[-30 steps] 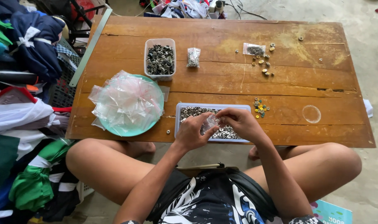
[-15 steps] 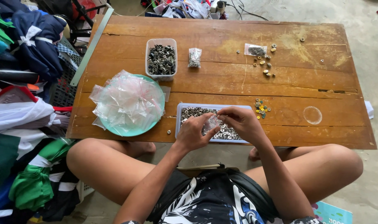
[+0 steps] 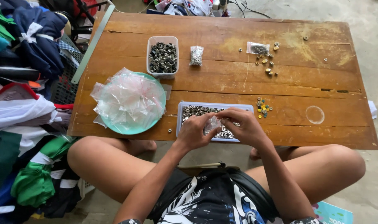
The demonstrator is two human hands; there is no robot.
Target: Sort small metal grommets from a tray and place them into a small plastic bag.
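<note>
Small clear plastic bag [image 3: 214,123], thin, soft and surely slippery, pinched at both edges between left hand [image 3: 196,132] and right hand [image 3: 243,126] above tray of metal rings [image 3: 189,111].

A small clear plastic bag [image 3: 214,123], crumpled and pinched upright, sits just above a shallow rectangular tray [image 3: 184,108] of silvery metal rings at the wooden surface's [image 3: 205,83] near edge.
</note>
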